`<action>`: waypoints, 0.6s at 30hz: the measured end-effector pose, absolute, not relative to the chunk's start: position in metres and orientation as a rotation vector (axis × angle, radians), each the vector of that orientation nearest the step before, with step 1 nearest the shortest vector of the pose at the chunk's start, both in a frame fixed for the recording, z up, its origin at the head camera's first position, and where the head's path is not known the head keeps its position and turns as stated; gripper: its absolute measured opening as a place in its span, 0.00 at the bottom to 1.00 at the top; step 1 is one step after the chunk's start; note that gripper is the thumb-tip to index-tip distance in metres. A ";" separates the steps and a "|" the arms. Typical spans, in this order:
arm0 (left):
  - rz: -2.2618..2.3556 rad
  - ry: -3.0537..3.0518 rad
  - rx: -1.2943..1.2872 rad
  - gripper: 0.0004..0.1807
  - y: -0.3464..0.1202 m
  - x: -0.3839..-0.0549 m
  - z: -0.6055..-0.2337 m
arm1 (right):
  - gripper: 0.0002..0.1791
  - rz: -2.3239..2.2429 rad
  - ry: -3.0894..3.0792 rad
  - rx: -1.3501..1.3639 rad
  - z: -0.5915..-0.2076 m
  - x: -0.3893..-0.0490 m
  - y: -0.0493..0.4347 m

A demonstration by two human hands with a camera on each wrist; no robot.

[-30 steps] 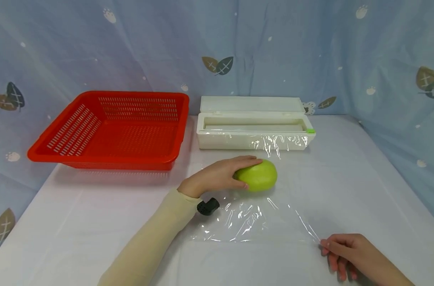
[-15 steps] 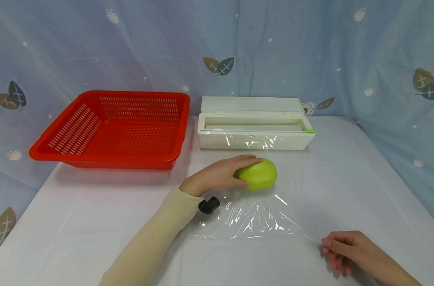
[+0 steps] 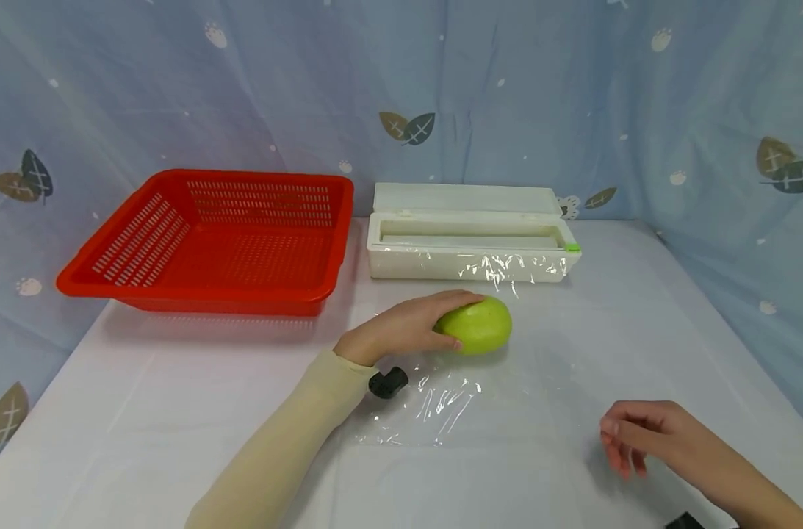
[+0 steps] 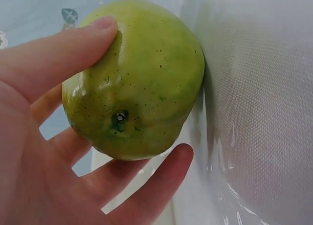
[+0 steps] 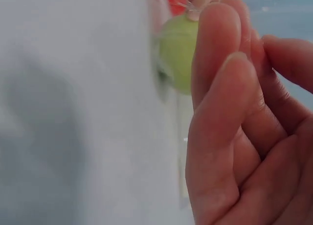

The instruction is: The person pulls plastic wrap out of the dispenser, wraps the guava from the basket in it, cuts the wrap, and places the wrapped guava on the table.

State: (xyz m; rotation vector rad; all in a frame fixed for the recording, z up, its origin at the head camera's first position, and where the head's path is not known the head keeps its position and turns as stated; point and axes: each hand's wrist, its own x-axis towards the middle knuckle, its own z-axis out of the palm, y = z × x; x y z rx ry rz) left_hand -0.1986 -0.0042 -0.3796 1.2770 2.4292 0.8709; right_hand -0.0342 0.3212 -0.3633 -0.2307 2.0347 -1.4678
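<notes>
A smooth, speckled green fruit (image 3: 477,325) lies on clear cling film (image 3: 434,408) in front of the white dispenser box (image 3: 467,263). My left hand (image 3: 401,327) grips the fruit from its left side. In the left wrist view, the thumb presses the speckled skin (image 4: 156,63) near a small dark pit, with fingers curved behind and below. At lower right, my right hand (image 3: 652,437) is raised over the table, thumb and forefinger pinched together. Thin film wrinkles (image 5: 181,1) show close by its fingertips in the right wrist view.
A red perforated basket (image 3: 203,300) stands at back left. The dispenser's lid (image 3: 466,198) is tipped back, with film running out over its front. A patterned blue curtain (image 3: 295,88) hangs behind the white table (image 3: 143,411).
My right hand has risen and shifted slightly right, away from the table's front edge. Glints on the film's right side have faded. The left hand still holds the fruit in the same place.
</notes>
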 end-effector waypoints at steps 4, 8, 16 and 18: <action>0.874 2.459 1.211 0.37 -0.003 -0.198 -0.378 | 0.13 -1.451 2.150 -0.324 -0.353 -0.038 0.314; 0.870 2.469 1.156 0.36 -0.002 -0.197 -0.375 | 0.13 -1.440 2.264 -0.406 -0.344 -0.044 0.307; 0.856 2.474 1.161 0.36 -0.002 -0.195 -0.376 | 0.11 -1.490 2.358 -0.491 -0.333 -0.059 0.290; 0.853 2.475 1.168 0.36 -0.003 -0.195 -0.376 | 0.11 -1.496 2.385 -0.502 -0.330 -0.065 0.284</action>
